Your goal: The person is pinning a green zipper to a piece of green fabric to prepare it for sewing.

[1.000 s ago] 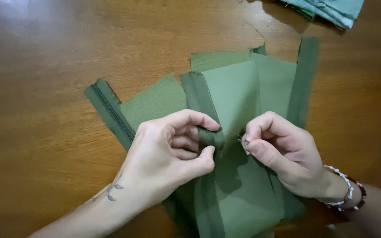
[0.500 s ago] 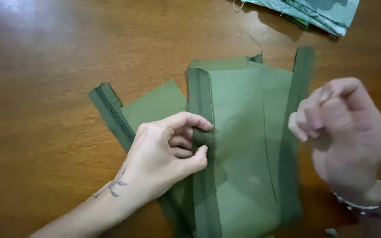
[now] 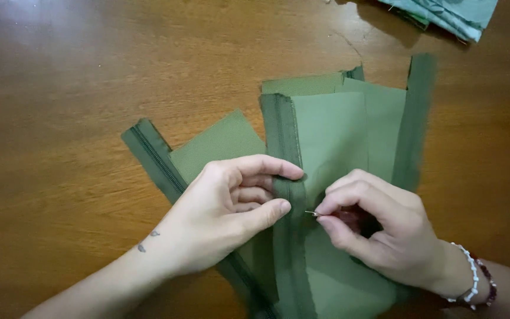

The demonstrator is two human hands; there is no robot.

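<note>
Two hands: left hand (image 3: 231, 215) pinched the zipper tape (image 3: 287, 195); right hand (image 3: 379, 227) pinched a pin (image 3: 311, 212) at the green fabric (image 3: 332, 136).
Fabric: several overlapping green pieces lay mid-tabletop (image 3: 60, 118).
Edges: second zipper tape (image 3: 154, 156) splayed left; dark strip (image 3: 417, 112) ran along the right.
Open room: bare wood left.
Far corner: one pale folded cloth (image 3: 450, 12).

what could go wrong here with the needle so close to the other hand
The thin metal needle pinched in the right hand points straight at the left hand thumb, which pinches the dark green zipper tape close by: a firm push could prick it. The olive green fabric panels lie loosely stacked on the brown wooden table, so the layers might shift and the stitch land off line.
</note>
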